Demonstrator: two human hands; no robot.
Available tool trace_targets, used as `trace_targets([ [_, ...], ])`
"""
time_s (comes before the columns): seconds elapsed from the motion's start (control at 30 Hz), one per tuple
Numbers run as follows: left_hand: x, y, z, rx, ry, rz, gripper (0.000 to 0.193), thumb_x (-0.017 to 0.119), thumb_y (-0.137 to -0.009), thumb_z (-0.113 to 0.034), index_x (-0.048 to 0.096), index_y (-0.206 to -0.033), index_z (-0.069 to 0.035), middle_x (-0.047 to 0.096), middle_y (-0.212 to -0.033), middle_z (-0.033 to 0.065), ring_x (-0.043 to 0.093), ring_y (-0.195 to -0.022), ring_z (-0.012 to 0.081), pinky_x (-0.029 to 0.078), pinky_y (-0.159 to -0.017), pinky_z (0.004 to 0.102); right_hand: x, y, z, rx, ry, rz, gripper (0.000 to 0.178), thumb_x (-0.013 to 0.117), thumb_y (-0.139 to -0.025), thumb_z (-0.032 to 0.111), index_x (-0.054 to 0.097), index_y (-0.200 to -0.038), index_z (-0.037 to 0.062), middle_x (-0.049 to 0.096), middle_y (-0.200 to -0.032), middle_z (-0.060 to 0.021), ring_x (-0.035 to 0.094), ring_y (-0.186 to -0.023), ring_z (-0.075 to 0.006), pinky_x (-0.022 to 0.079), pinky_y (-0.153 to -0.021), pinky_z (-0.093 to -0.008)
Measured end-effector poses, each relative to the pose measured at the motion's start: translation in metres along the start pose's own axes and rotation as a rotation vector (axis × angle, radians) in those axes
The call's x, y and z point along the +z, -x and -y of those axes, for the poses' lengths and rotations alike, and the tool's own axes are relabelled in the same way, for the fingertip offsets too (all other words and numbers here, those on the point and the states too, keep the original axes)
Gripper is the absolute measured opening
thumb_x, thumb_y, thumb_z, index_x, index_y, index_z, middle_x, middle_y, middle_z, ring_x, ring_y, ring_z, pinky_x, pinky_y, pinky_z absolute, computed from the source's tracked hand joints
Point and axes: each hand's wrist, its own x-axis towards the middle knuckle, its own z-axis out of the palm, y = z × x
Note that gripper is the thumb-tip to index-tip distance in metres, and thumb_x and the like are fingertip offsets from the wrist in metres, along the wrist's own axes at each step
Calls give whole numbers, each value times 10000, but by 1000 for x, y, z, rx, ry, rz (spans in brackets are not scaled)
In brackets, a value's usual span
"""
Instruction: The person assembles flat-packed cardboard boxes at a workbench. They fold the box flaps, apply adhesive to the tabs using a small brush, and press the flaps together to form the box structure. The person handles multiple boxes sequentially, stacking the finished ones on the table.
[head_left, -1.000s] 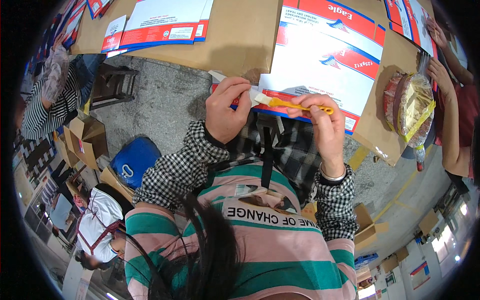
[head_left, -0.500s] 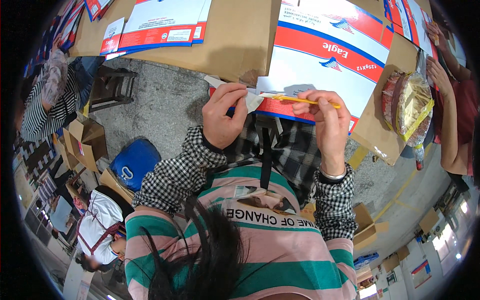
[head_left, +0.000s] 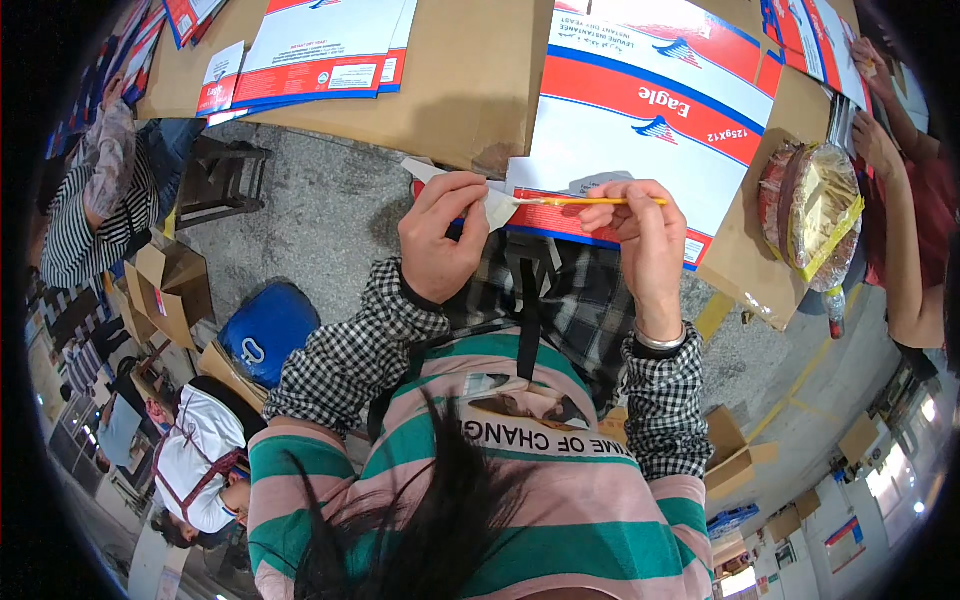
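Note:
My left hand (head_left: 440,238) pinches the white flap (head_left: 499,209) of a flat printed carton, its fingers curled at the table's near edge. Between the fingertips of my right hand (head_left: 654,238) is a thin yellow brush (head_left: 582,201), lying nearly level. Its pale, wet-looking tip meets or hovers just over the flap; which, I cannot tell. Under and beyond my right hand lie flat red, white and blue cartons (head_left: 645,125). Part of the carton in my left hand is hidden behind my fingers.
A cardboard-covered table (head_left: 455,80) carries more flat cartons (head_left: 320,55) at the far left. A round, plastic-wrapped container (head_left: 815,215) stands at the right edge, beside a co-worker's hands (head_left: 876,142). On the floor are a blue drum (head_left: 268,332), a stool (head_left: 222,180) and open boxes (head_left: 170,290).
My right hand has shifted slightly left, and the brush has turned closer to level with its tip lower. My left hand still pinches the flap, barely moved.

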Motion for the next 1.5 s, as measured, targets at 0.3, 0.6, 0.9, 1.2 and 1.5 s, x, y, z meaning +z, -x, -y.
trace_targets([
  [0.3,0,0,-2,-35,4,7,137,616,-764,49,640,-899,41,639,-960,148,643,-852,273,512,-754,320,7,-8,0,9,41,-23,251,407,-990,185,536,-958,-29,629,-959,-209,658,-757,-232,555,-689,-343],
  [0.6,1,0,-1,-47,7,5,127,615,-768,44,640,-893,41,638,-956,148,643,-849,276,512,-754,320,10,-5,8,4,-19,29,214,397,-981,125,532,-955,-39,641,-919,-189,659,-752,-220,554,-689,-317],
  [0.9,2,0,-1,-50,14,-2,121,616,-769,40,638,-888,41,636,-948,147,642,-845,278,513,-746,321,8,-3,3,0,-27,56,197,397,-975,107,525,-947,-40,631,-929,-201,663,-766,-240,561,-711,-344],
  [1.2,2,0,0,-5,-2,-9,122,619,-766,41,637,-886,41,636,-948,148,641,-841,278,514,-743,324,7,-1,1,-11,-14,31,227,399,-991,144,531,-976,-40,637,-947,-185,664,-774,-232,563,-722,-339],
  [1.5,1,1,-1,7,5,-23,121,616,-766,42,638,-885,40,638,-948,147,642,-850,279,515,-748,326,11,-10,-3,-2,22,14,251,405,-1002,184,538,-988,-29,644,-915,-163,657,-741,-196,555,-684,-297],
])
